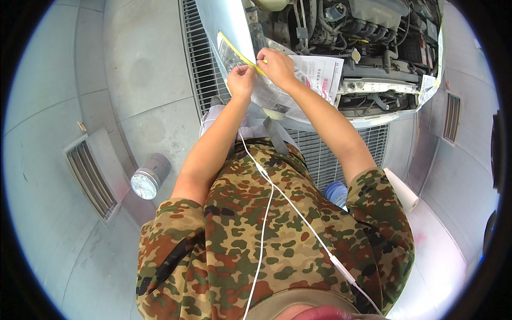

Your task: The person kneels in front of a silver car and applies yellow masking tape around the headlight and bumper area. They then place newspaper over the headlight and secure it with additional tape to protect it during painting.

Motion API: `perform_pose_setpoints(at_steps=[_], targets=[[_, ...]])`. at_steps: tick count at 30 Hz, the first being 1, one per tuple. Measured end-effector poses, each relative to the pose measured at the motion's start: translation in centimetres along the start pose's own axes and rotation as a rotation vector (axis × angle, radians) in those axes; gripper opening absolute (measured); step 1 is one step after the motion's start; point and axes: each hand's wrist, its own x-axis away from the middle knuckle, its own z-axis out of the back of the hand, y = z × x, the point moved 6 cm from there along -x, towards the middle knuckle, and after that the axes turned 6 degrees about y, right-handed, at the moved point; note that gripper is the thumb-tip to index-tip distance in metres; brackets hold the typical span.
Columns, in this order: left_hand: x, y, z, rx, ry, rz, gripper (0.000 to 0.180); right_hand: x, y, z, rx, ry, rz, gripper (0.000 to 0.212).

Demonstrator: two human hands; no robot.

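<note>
A strip of yellow masking tape (pixel 232 45) runs along the edge of a newspaper sheet (pixel 323 70) laid over the front corner of a car, beside the light-coloured fender (pixel 226 18). My left hand (pixel 240 81) is closed, its fingertips pinching at the tape where it meets the paper. Just to the right and touching the same strip, my right hand (pixel 278 67) is bent with thumb and fingers together, and a short bit of yellow tape shows between them. The paper under my hands is partly see-through and wrinkled.
The engine bay (pixel 368 32) lies exposed at the upper right. More paper (pixel 428 88) is taped at the car's far right corner. Floor grates (pixel 341 152) run under the car. A metal can (pixel 151 176) stands at left, a blue container (pixel 336 193) and paper roll (pixel 401 189) at right.
</note>
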Motion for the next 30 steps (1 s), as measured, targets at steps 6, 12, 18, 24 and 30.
perform_pose_setpoints(at_steps=[6,12,18,24,30], targets=[[-0.2,0.0,0.3,-0.06,0.023,-0.022,0.024,-0.5,0.7,-0.4,-0.039,-0.068,-0.057,0.014],[0.3,0.9,0.5,-0.14,0.045,-0.056,0.024,-0.7,1.0,-1.2,-0.05,-0.073,-0.085,0.017],[0.6,1.9,1.0,-0.272,0.063,-0.076,0.027,-1.5,1.2,-1.2,0.0,-0.147,-0.119,0.015],[-1.2,0.1,1.9,-0.168,-0.027,0.082,0.029,-2.5,1.5,-1.6,0.033,-0.252,-0.204,0.018],[-1.9,1.9,3.0,-0.484,-0.133,-0.202,0.036,-3.3,2.1,-2.1,0.023,-0.322,-0.221,0.015]])
